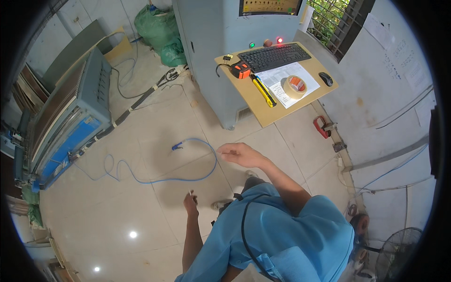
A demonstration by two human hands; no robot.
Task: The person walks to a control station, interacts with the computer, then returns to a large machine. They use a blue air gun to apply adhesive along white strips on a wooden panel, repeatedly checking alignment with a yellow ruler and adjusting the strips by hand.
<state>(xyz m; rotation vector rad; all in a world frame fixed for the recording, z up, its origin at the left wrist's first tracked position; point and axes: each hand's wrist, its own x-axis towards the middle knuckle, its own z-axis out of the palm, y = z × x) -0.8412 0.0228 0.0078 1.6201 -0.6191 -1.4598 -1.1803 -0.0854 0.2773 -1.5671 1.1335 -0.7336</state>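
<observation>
- Blue shirt [286, 230], one, is seen nearest the camera, crossed by one dark cord [244, 225].
- At far left, one grey-and-blue machine [91, 94] is shown on the floor.
- Across the floor, one blue hose [162, 181] is laid in loops, tipped by one blue nozzle [176, 146].
- By the left hand [190, 203], one slim pale item [191, 192] appears to be pinched at the fingertips; its kind cannot be told. The step in hand is judged to be simple carrying; for any move, a steady pinch and footing clear of the hose are called for.
- The right hand [239, 154] is held above the floor, fingers together and slightly bent, apparently unladen.
- On the bench [265, 115], one tape measure [242, 70], one yellow cutter [264, 91], one keyboard [274, 57], one tape roll [290, 92] over printed paper [278, 96] and one mouse [325, 79] are borne.
- At lower right, one fan [399, 254] is partly seen.
</observation>
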